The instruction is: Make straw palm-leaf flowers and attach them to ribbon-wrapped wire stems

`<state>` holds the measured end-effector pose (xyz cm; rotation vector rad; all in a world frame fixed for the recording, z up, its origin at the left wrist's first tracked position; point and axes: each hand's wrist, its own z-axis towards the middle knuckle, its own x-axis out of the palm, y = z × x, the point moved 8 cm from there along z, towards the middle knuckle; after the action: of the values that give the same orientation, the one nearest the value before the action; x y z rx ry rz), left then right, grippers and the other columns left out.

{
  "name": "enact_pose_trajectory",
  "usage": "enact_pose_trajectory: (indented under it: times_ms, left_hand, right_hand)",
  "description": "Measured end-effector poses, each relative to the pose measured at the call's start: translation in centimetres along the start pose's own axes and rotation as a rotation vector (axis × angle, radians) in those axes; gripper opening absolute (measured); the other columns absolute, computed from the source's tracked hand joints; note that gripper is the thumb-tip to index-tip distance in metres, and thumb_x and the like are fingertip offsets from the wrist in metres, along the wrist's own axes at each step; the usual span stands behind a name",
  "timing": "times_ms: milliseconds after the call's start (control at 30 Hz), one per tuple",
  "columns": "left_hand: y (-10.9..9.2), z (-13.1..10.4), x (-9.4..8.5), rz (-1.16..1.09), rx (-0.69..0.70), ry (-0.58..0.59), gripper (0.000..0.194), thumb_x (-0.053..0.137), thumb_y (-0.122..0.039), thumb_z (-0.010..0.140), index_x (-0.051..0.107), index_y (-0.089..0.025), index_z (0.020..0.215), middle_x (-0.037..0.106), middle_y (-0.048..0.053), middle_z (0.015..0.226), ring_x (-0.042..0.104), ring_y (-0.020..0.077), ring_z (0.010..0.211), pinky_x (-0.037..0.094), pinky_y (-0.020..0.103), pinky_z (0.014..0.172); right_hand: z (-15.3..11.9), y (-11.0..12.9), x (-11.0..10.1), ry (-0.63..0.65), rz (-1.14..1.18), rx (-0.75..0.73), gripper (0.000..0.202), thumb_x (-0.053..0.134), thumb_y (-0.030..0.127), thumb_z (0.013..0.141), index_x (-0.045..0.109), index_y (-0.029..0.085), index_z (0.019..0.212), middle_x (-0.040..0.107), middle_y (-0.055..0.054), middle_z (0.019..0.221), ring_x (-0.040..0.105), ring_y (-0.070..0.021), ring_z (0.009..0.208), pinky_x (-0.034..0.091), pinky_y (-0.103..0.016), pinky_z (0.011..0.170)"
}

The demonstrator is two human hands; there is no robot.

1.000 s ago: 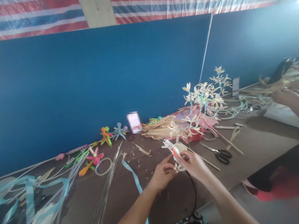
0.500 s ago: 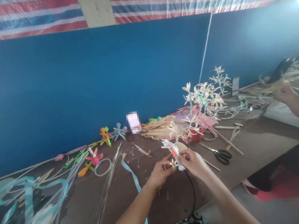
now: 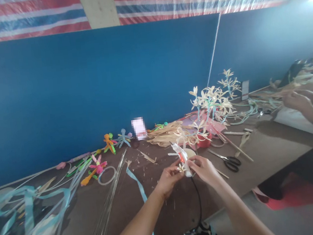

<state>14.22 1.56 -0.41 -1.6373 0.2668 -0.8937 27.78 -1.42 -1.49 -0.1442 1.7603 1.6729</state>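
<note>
White glue gun point(image 3: 182, 156) gripped by the right fingers point(image 3: 195, 163), small pale flower point(image 3: 181, 168) pinched in left fingers point(image 3: 177, 176)

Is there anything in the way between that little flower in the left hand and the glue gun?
Nothing visible: the small cream flower, held by the left hand, overlaps the lower part of the glue gun in this view. The right hand holds the gun from the other side. I can't tell whether they touch.
</note>
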Motion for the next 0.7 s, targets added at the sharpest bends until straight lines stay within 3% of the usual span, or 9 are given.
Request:
enact_pose_trajectory:
  times_ms: [200, 367, 467, 533, 700]
  left_hand:
    - [0.8, 0.1, -0.3, -0.003, -0.035, -0.012, 0.016, 0.069, -0.025, 0.059, 0.067, -0.014, 0.069, 0.038, 0.011, 0.128, 0.047, 0.0310, 0.104, 0.038, 0.038, 0.083]
    - [0.7, 0.0, 0.0, -0.013, -0.033, 0.002, 0.018, 0.069, -0.026, 0.058, 0.067, -0.014, 0.071, 0.034, 0.010, 0.131, 0.051, 0.0287, 0.100, 0.039, 0.037, 0.082]
    - [0.7, -0.2, 0.2, -0.038, -0.024, 0.004, 0.018, 0.069, -0.026, 0.058, 0.067, -0.015, 0.071, 0.032, 0.010, 0.132, 0.052, 0.0284, 0.099, 0.039, 0.038, 0.082]
    - [0.7, -0.2, 0.3, -0.050, -0.021, 0.000, 0.017, 0.069, -0.026, 0.058, 0.067, -0.015, 0.070, 0.034, 0.010, 0.131, 0.051, 0.0281, 0.099, 0.039, 0.037, 0.082]
    - [1.0, -0.4, 0.3, -0.085, -0.039, -0.007, 0.016, 0.068, -0.024, 0.060, 0.066, -0.014, 0.071, 0.044, 0.011, 0.124, 0.053, 0.0272, 0.096, 0.041, 0.036, 0.080]
  right_hand:
    - [-0.4, 0.3, -2.8, -0.217, -0.107, -0.092, 0.031, 0.043, 0.043, 0.073, 0.059, 0.018, 0.082, 0.058, -0.001, 0.059, 0.051, -0.0135, 0.053, 0.038, -0.023, 0.054]
    - [0.6, -2.0, -4.4, -0.304, -0.148, -0.069, 0.028, 0.046, 0.037, 0.070, 0.057, 0.017, 0.087, 0.058, -0.004, 0.073, 0.052, -0.0149, 0.061, 0.041, -0.027, 0.061]
    - [1.8, -3.3, -3.8, -0.222, -0.083, -0.077, 0.038, 0.048, 0.026, 0.064, 0.052, 0.017, 0.101, 0.057, -0.006, 0.091, 0.054, -0.0151, 0.068, 0.043, -0.029, 0.065]
    - [2.2, -3.1, -2.8, -0.121, -0.021, -0.136, 0.051, 0.046, 0.017, 0.060, 0.046, 0.020, 0.111, 0.053, -0.006, 0.105, 0.054, -0.0170, 0.083, 0.043, -0.031, 0.073]
    - [1.3, -0.7, -0.6, 0.062, 0.143, -0.306, 0.077, 0.049, 0.010, 0.055, 0.026, 0.021, 0.128, 0.034, -0.006, 0.129, 0.033, -0.0213, 0.117, 0.027, -0.038, 0.095]
